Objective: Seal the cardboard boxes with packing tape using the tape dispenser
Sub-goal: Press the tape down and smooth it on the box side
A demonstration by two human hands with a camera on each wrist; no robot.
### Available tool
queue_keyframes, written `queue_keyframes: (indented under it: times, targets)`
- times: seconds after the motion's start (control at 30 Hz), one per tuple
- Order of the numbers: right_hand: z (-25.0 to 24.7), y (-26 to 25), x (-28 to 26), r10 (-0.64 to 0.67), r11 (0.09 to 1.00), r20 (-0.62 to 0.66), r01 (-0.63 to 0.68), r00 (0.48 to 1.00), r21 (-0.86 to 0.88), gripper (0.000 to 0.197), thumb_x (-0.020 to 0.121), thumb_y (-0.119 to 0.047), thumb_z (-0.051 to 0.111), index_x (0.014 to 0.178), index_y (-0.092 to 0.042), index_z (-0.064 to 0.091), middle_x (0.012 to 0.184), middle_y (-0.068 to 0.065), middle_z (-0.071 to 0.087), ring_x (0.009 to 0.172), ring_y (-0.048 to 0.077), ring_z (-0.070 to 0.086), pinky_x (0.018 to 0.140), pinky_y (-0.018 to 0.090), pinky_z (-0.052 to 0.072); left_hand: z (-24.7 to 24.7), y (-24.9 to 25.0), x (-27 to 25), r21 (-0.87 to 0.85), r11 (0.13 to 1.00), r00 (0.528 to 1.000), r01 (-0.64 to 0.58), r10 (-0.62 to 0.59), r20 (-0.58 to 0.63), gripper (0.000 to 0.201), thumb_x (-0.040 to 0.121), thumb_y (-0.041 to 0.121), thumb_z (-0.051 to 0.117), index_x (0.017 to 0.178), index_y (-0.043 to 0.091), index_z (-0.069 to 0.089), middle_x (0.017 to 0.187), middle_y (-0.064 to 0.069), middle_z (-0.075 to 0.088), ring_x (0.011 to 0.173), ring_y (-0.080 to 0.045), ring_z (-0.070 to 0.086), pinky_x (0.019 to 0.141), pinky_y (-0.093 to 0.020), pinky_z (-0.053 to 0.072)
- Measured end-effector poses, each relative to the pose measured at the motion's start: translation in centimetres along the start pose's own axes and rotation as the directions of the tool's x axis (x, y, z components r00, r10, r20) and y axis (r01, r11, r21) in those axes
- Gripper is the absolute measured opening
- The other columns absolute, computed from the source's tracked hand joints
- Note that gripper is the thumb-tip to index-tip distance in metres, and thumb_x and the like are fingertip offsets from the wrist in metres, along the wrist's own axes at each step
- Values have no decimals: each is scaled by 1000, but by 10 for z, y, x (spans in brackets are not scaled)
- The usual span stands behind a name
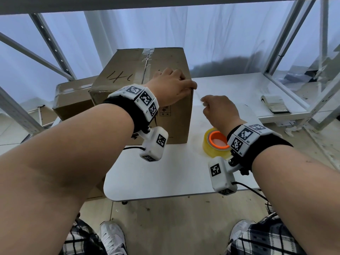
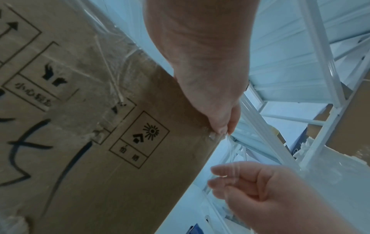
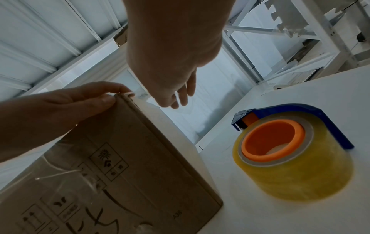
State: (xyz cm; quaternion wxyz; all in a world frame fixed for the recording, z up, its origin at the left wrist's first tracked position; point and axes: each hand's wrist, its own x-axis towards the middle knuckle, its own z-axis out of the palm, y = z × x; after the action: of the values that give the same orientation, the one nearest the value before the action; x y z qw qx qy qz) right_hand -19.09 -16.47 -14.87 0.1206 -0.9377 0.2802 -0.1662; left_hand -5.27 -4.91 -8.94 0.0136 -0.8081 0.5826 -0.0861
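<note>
- Leftmost, a second cardboard box [image 1: 73, 100] is seen behind and partly hidden by the main one.
- The cardboard box [image 1: 141, 100] is stood upright on the white desk [image 1: 184, 173], its top seam running away from the camera.
- The left hand [image 1: 173, 87] is laid over the box's near right top corner, arm stretched forward; a strip of clear tape [image 2: 224, 137] is pinched at that corner between thumb and fingers [image 2: 222, 125].
- The right hand [image 1: 219, 111] is raised just right of the box, fingers [image 2: 230, 172] curled together on the thin clear tape strand.
- The tape dispenser [image 3: 294, 152] is set flat on the desk under the right wrist, its orange core facing up and its blue cutter pointing away.
</note>
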Motion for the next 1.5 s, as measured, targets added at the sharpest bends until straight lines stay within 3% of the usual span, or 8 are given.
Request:
queue_keyframes:
  times: [0.13,0.37,0.6,0.77,0.93,1.07,1.23,1.5]
  targets:
    - [7,-8,1,-41,997,82,36,996,61,38,96,-11,45,132,-12,55,124,8,64,112,25,59,98,37,47,3,-1,1,-72,997,1000,-11,12,12,38,101,44,27,136,44,41,139,0,38,132,-26,30,109,-48,21]
    - [11,-19,-1,-41,989,102,26,994,145,32,95,-11,44,120,-3,63,113,14,67,104,29,61,95,39,47,14,-4,-5,-198,980,993,-37,13,-121,42,102,39,34,143,34,39,150,0,37,136,-23,37,108,-38,31]
    - [16,-23,-2,-15,981,85,-2,996,193,20,90,-6,46,91,-1,65,91,17,67,82,29,57,75,32,46,15,-4,-5,-226,974,992,-25,-4,-125,43,102,40,35,144,34,38,153,2,32,140,-18,30,111,-35,27]
    - [12,-21,-5,-30,932,184,-39,983,360,36,88,-13,54,123,-5,61,115,7,67,106,22,61,87,24,44,13,-4,-5,-230,973,995,-15,-9,-103,43,102,39,33,145,35,34,155,3,28,143,-15,25,113,-33,22]
    - [-2,-5,1,-81,909,194,-7,978,416,38,94,1,44,128,-5,58,116,12,66,107,22,62,101,34,45,11,-5,-7,-234,972,998,-31,16,-65,45,103,37,32,147,32,30,156,2,24,144,-16,21,115,-31,17]
    - [-9,-12,13,10,746,34,-31,999,665,17,97,-4,46,100,-8,62,88,13,67,80,24,68,81,36,58,12,-7,-11,-208,978,996,-30,12,-83,47,103,36,29,149,24,28,156,1,24,143,-16,24,114,-30,18]
    - [-11,-21,17,16,664,31,-34,999,747,5,98,-4,45,97,-8,44,82,14,59,67,22,59,61,24,58,23,-3,-17,-131,991,982,24,-48,-182,47,103,37,29,148,22,31,155,1,30,141,-18,30,113,-29,21]
    - [-7,-17,18,-104,770,-27,97,994,631,13,91,-11,61,93,-11,48,87,4,60,74,25,68,67,24,58,18,-12,-17,-316,948,977,-43,-26,-211,43,99,28,38,140,17,46,147,0,43,136,-12,37,114,-30,27]
